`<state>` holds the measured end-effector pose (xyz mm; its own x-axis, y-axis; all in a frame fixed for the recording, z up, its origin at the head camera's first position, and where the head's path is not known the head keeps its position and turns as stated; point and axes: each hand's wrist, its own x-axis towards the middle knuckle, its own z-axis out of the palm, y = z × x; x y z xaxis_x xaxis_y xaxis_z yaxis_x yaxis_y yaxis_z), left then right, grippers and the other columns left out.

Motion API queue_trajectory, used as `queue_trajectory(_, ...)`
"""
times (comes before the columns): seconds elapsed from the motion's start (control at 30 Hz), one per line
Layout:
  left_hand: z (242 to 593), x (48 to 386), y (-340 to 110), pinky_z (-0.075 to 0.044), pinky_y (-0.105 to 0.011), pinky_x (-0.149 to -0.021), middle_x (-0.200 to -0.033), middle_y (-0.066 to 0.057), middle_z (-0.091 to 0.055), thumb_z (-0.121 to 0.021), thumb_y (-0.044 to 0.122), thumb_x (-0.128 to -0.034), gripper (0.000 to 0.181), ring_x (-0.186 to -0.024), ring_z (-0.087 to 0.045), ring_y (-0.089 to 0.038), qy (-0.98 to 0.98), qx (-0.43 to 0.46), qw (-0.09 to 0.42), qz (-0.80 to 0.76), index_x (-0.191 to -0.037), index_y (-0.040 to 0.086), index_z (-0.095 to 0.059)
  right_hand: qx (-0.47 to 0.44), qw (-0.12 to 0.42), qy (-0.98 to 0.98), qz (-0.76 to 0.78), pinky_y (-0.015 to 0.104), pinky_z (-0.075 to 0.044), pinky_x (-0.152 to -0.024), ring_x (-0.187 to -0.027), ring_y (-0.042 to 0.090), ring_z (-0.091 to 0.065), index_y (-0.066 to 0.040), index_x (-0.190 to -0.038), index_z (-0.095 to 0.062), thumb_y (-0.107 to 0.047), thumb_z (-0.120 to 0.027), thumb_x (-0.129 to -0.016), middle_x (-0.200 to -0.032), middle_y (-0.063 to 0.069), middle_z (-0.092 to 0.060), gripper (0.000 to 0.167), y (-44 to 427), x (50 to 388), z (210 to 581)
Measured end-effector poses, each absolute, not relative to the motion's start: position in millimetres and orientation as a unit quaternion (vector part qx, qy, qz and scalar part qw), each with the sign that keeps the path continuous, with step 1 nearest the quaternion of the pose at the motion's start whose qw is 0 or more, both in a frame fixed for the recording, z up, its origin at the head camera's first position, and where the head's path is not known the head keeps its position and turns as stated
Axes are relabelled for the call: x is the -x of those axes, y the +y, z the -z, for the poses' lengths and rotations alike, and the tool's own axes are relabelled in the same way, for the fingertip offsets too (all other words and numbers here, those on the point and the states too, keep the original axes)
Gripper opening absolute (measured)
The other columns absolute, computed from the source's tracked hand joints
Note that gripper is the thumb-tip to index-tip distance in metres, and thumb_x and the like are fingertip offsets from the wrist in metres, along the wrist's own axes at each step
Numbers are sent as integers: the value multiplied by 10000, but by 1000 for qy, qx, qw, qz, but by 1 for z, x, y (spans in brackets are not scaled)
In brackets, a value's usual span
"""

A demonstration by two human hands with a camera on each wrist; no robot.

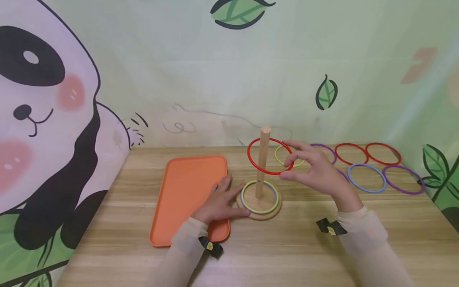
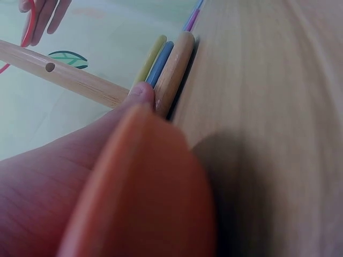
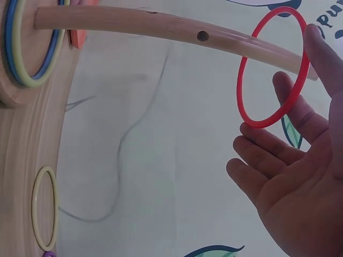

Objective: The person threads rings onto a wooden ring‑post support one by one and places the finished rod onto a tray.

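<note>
My right hand (image 1: 317, 169) pinches a red ring (image 3: 244, 101) between thumb and index finger. The ring is around the upper part of a wooden peg (image 1: 263, 159), tilted and well above the base; the right wrist view shows the peg's tip passing through it. A yellow ring (image 1: 275, 203) and a blue ring (image 2: 159, 64) lie stacked on the round wooden base (image 1: 263, 217). My left hand (image 1: 218, 201) reaches over the tray's right edge with fingers spread, its thumb and index fingertip at the base's left side. In the left wrist view the thumb tip touches the stacked rings' edge.
An orange tray (image 1: 190, 187) lies left of the peg stand. On the table's back right lie several loose rings: a yellow ring (image 3: 34, 209), red ones (image 1: 351, 164), a blue ring (image 1: 366, 191) and purple ones (image 1: 403, 193). A panda-printed backdrop (image 1: 201, 79) stands behind the table.
</note>
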<state>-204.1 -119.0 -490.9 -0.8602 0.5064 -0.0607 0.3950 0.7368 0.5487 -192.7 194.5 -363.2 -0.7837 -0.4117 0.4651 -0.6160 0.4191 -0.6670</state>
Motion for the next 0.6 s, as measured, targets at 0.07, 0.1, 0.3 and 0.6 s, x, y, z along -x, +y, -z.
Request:
queue_trajectory(0.07,490,205,-119,-27,-565,-1293,-1752,-227,-23,-787,640,-862,967,-1625,-3,-373,926,-246,103,-266,-1652,246,-391,-305,113,-834,-445,646,-366,-1126,-1419,435,-490,-179,-851,-698,-39,-925,-787,-1496,179,-579,274,194,193,366)
queue_trajectory(0.1,490,205,-118,-27,-565,-1293,-1751,-231,-25,-789,636,-863,967,-1625,-2,-369,926,-247,103,-265,-1653,246,-389,-302,112,-835,-446,644,-364,-1127,-1420,433,-488,-182,-851,-696,-43,-924,-789,-1499,174,-578,274,194,193,367)
queue_trajectory(0.3,490,206,-118,-24,-552,-1295,-1751,-229,-25,-791,632,-863,978,-1627,-1,-354,928,-248,104,-257,-1657,242,-376,-305,111,-834,-446,645,-359,-1134,-1420,444,-489,-185,-849,-695,-47,-920,-796,-1503,179,-579,269,191,193,375)
queue_trajectory(0.6,495,207,-120,-33,-565,-1293,-1747,-246,-26,-789,646,-857,976,-1625,-11,-370,928,-249,98,-259,-1652,245,-390,-314,114,-838,-431,641,-367,-1125,-1388,458,-509,-181,-848,-714,-39,-926,-781,-1470,202,-594,264,191,191,385)
